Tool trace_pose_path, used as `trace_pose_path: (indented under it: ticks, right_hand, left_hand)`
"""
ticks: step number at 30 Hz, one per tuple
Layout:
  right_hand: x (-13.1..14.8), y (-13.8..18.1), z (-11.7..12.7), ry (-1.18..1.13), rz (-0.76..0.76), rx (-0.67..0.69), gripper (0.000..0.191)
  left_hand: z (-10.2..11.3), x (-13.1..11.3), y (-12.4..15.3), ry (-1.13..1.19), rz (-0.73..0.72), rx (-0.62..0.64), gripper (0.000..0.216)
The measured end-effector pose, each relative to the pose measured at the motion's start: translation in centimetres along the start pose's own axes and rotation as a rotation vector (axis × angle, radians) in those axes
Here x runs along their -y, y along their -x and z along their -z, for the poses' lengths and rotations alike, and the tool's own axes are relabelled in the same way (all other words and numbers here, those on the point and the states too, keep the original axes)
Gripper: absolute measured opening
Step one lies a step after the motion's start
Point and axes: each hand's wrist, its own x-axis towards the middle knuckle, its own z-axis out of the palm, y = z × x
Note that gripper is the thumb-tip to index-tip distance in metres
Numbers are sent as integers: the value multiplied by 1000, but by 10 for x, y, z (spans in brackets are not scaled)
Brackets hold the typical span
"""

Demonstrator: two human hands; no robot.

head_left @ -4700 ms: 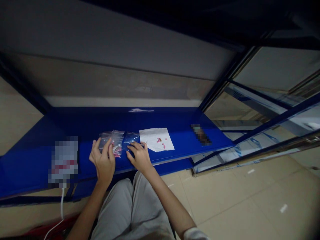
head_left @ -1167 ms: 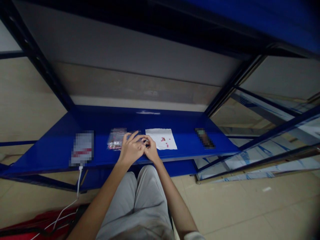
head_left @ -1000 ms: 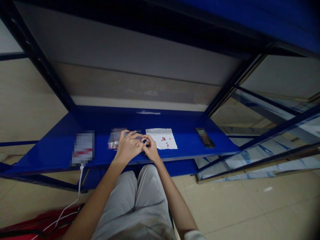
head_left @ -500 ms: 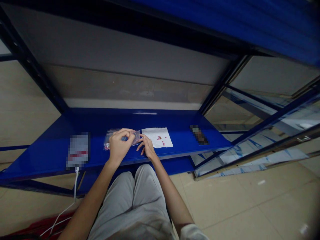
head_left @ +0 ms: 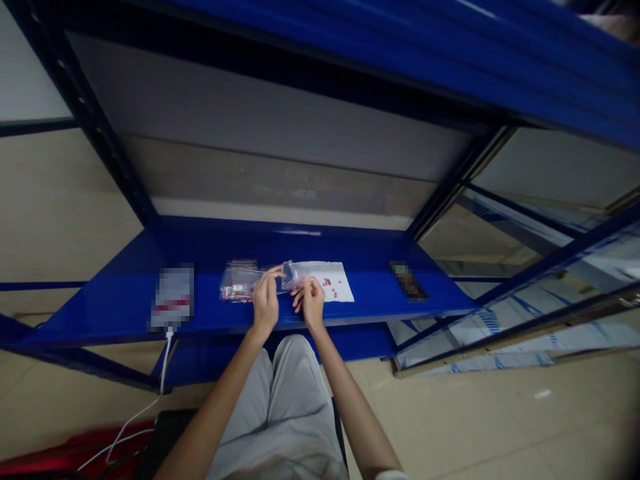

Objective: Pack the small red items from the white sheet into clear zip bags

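Observation:
A small clear plastic bag [head_left: 289, 275] is held up over the shelf between my two hands. My left hand [head_left: 266, 301] grips its left side between thumb and fingers. At the bag's right end, the thumb and fingertips of my right hand [head_left: 312, 303] are pressed together; what lies in that pinch is too small to make out. Just right of this hand lies a white sheet of paper [head_left: 343, 272] with several small pink pieces [head_left: 327, 283] on it. Left of my left hand, clear plastic bags [head_left: 239, 275] with small pink and pale contents lie flat.
A blurred-out pale device [head_left: 173, 293] with a white cable [head_left: 163, 367] lies on the blue shelf [head_left: 210, 243] at the left. A blurred-out dark phone-like object [head_left: 408, 280] is at the right. Blue uprights [head_left: 107, 153] and an upper shelf [head_left: 380, 47] frame the space.
My left hand has moved right, off the pile of bags, and now holds a small bag up. My right hand has gone from spread fingers to a pinch beside it.

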Motion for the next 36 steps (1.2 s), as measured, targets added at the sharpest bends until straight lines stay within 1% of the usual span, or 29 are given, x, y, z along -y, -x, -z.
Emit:
trace_pose_path:
  ticks: [3, 5, 7, 10, 13, 15, 17, 20, 23, 26, 31, 36]
  right_hand:
    - [8, 4, 17, 47, 89, -179, 35]
    - [17, 0, 38, 90, 125, -267, 35]
    - [24, -9, 62, 127, 132, -352, 35]
    - [27, -24, 96, 183, 112, -422, 38]
    - [20, -32, 115, 191, 69, -474, 40]
    - [16, -33, 118, 210, 43, -461, 42]
    - [14, -34, 117, 249, 21, -412, 43]
    - [14, -33, 115, 275, 6, -364, 44]
    - [16, -33, 115, 253, -8, -334, 46]
    - [17, -32, 116, 245, -23, -313, 47]
    - [16, -31, 117, 248, -10, -327, 45]
    - [13, -33, 120, 237, -5, -349, 45]
  left_hand:
    - [-23, 4, 10, -192, -61, 127, 33]
    - [-38, 4, 14, -307, -58, 161, 37]
    - [-49, 2, 14, -423, -86, 192, 45]
    - [-55, -1, 14, -546, -188, 248, 55]
    - [-55, -2, 15, -630, -299, 330, 53]
    - [-56, -2, 15, -671, -382, 407, 50]
    - [-57, -2, 16, -701, -469, 489, 48]
    - [-61, -1, 15, -730, -532, 553, 49]
    - [-63, 1, 14, -727, -511, 544, 50]
    - [-65, 5, 13, -687, -484, 551, 47]
    - [-66, 11, 12, -567, -436, 609, 42]
    - [-64, 15, 9, -464, -425, 645, 43]
